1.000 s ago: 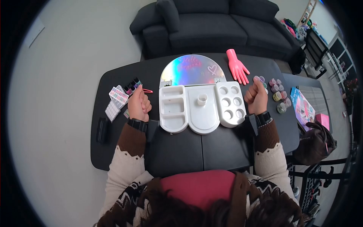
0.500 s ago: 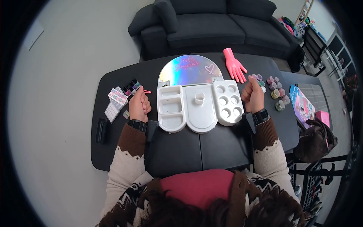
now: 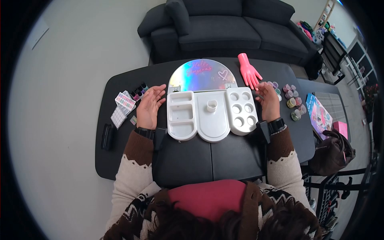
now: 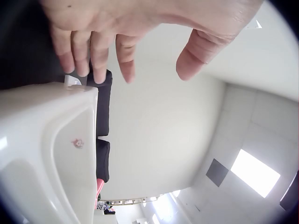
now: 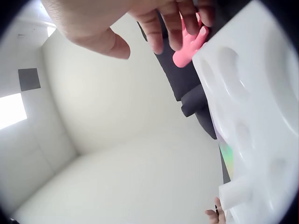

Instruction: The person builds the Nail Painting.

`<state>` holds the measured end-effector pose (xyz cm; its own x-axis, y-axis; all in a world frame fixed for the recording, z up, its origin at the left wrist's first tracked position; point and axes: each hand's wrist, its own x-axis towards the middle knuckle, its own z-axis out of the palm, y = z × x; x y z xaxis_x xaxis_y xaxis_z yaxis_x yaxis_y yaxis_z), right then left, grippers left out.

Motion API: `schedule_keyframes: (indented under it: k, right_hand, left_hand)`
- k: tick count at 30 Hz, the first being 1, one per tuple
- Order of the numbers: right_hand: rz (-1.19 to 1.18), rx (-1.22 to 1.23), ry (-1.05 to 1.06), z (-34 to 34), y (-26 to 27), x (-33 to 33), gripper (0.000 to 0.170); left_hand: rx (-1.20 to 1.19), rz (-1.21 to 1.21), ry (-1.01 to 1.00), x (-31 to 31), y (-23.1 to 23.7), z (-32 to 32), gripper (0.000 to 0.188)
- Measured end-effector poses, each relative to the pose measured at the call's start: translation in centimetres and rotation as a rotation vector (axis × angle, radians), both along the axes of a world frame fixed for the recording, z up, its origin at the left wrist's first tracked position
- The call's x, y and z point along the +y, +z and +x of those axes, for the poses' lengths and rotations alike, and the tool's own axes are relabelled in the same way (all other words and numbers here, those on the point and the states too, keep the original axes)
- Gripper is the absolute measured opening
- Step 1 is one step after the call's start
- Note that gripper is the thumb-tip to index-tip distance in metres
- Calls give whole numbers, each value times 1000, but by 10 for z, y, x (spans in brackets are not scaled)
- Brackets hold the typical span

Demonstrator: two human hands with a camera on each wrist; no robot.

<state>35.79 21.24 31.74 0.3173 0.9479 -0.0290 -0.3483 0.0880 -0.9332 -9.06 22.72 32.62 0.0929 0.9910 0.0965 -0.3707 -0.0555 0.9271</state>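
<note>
A white organizer tray (image 3: 213, 125) stands mid-table, its round iridescent lid (image 3: 200, 78) raised at the back. The left hand (image 3: 150, 107) is beside its left edge, fingers relaxed and apart, holding nothing; in the left wrist view that hand (image 4: 140, 28) hangs over the tray's side (image 4: 51, 121) with thumb spread. Beside the six-hole section the right hand (image 3: 269, 102) has loosely bent, separated fingers and no object; in the right wrist view this hand (image 5: 135, 23) appears above the white holes (image 5: 233, 70). Behind it lies a pink hand model (image 3: 249, 73).
On the left are nail-tip boxes (image 3: 125, 101), small dark bottles (image 3: 140, 91) and a black case (image 3: 107, 137). Several small jars (image 3: 291, 103) stand at the right, near a colourful package (image 3: 319, 114), a pink box (image 3: 340, 128) and a dark bag (image 3: 330, 154). A sofa (image 3: 224, 32) is behind.
Both hands have gone from curled fingers to opened, spread ones, staying on either side of the tray. The tray and other items have not moved on the table.
</note>
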Motion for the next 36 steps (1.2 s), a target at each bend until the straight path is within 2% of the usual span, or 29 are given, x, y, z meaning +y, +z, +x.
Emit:
schedule_keyframes:
  k: [1,2,3,4,6,7,9,10,12,14,16,17,18,20,21,23,24,25,26,27,29,30,32,33,36]
  right_hand:
    - [0,1,-1,0,5,0,27]
    - [-7,-24,131,2,10,0,36]
    - [-14,-50,264,4,13,1,49]
    - [-12,-51,266,8,12,6,49]
    - [-37,-98,503,17,10,20,63]
    - [-33,-97,504,16,13,25,63]
    - [-125,-277,572,17,23,35,73]
    - [-121,-277,571,14,34,37,73]
    - [-335,-387,621,5,59,41,65]
    - [-409,-343,654,18,52,73,70]
    - [-446,-174,831,33,50,92,79]
    - [-498,-193,750,32,50,98,83]
    - [-493,-192,750,31,49,99,83]
    - [-455,-355,670,27,52,101,78]
    - [-454,-355,671,23,54,102,78]
    - [-486,-419,623,15,61,106,56]
    - [-486,-419,623,26,47,119,56]
    - [-250,-694,742,45,20,141,45]
    - [4,-964,844,44,22,141,34]
    - [3,-965,840,45,22,139,34]
    - [-182,-280,571,7,74,94,20]
    - [-181,-280,571,9,78,88,20]
    - [153,-686,545,12,82,76,16]
    - [314,-752,463,5,78,69,14]
    - [210,-851,456,-6,82,44,17]
  left_hand:
    - [25,15,-40,-1,6,3,59]
    - [25,14,-41,-1,8,2,59]
    - [33,-2,-79,0,9,2,67]
    - [39,-17,-115,-1,13,3,77]
    - [66,-44,-109,1,25,5,79]
    - [95,-73,-109,4,30,6,82]
    - [158,-115,-114,12,30,3,83]
    - [220,-156,-120,16,31,2,83]
    - [232,-201,-152,14,42,5,83]
    - [243,-249,-178,17,49,3,82]
    - [251,-355,-196,29,51,-2,77]
    - [250,-404,-148,38,50,-4,68]
    - [252,-400,-146,43,48,-6,68]
    - [366,-377,-149,60,40,-11,58]
    - [342,-407,-221,74,37,-15,50]
    - [431,-392,-225,80,46,-7,48]
    - [519,-374,-229,82,50,-2,47]
    - [568,-366,-187,78,64,5,42]
    - [569,-361,-189,74,71,11,42]
    - [511,-251,-157,72,76,17,38]
    - [478,-88,-75,59,94,24,26]
    - [477,-88,-74,59,95,21,26]
    - [634,198,-101,56,94,12,23]
    - [666,201,-104,56,92,8,22]
    - [747,217,-35,48,74,4,21]
